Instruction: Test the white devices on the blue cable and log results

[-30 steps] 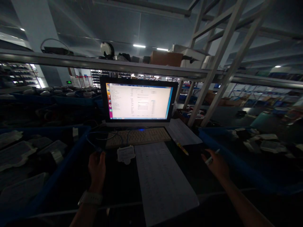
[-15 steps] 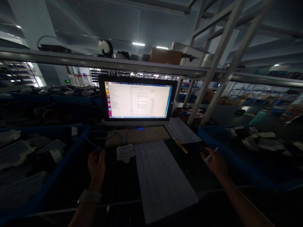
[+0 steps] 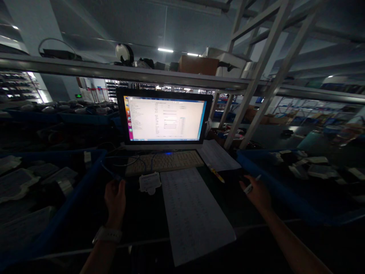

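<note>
My left hand (image 3: 115, 196) is closed at the end of a thin blue cable (image 3: 107, 170); the plug itself is too dark to make out. Just right of it lies a small white plastic case (image 3: 149, 183) with a rounded tab. My right hand (image 3: 259, 193) grips a white pen (image 3: 252, 185), which sticks out between curled fingers. Whatever is beneath that palm is lost in the dark. Between both hands a printed sheet of paper (image 3: 194, 213) lies on the bench, below a pale keyboard (image 3: 171, 161).
A lit monitor (image 3: 165, 118) stands behind the keyboard. Blue bins with white and black parts flank the bench, one left (image 3: 90, 177) and one right (image 3: 273, 187). A yellow pen (image 3: 216, 174) lies by more papers (image 3: 221, 155). A metal shelf (image 3: 159, 74) crosses above.
The whole view has shifted slightly, so everything sits a little higher and further left. Both hands keep their places and grips.
</note>
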The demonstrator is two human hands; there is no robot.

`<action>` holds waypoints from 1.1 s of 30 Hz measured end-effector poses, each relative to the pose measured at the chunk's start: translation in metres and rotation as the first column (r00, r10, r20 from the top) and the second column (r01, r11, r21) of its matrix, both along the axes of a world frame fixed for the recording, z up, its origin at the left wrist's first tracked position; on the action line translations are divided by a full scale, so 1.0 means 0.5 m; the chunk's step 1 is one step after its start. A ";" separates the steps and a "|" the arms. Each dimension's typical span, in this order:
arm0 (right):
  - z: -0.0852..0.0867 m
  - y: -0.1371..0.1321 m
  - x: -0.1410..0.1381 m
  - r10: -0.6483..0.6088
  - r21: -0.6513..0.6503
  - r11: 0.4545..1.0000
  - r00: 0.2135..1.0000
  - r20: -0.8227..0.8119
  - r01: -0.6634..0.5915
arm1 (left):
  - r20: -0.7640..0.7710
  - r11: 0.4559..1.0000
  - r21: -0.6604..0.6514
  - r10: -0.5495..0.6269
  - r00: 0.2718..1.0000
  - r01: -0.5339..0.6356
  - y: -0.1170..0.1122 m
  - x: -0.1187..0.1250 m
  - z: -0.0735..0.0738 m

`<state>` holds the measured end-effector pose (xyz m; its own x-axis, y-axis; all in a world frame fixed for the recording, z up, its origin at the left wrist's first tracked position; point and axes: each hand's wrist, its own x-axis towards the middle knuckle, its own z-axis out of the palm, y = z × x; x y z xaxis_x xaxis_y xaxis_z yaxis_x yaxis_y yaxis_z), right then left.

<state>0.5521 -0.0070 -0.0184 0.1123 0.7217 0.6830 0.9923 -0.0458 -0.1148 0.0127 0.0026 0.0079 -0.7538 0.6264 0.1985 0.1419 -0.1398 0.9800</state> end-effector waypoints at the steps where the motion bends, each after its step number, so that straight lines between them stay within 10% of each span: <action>1: 0.001 0.000 0.000 -0.007 -0.005 1.000 1.000 -0.003 0.007 | 0.005 1.000 -0.006 0.001 1.000 -0.001 0.000 0.001 0.001; 23: 0.001 -0.001 -0.008 -0.031 0.013 0.999 0.999 0.004 0.031 | -0.003 0.999 -0.049 0.001 1.000 -0.001 -0.014 0.012 0.031; 33: -0.006 0.002 -0.001 -0.005 0.035 0.999 1.000 0.019 0.004 | 0.006 1.000 -0.001 -0.018 1.000 0.018 -0.003 -0.001 0.000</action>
<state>0.5517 -0.0061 -0.0213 0.1024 0.6966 0.7101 0.9941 -0.0465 -0.0977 0.0121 0.0012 0.0077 -0.7433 0.6405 0.1933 0.1334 -0.1413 0.9809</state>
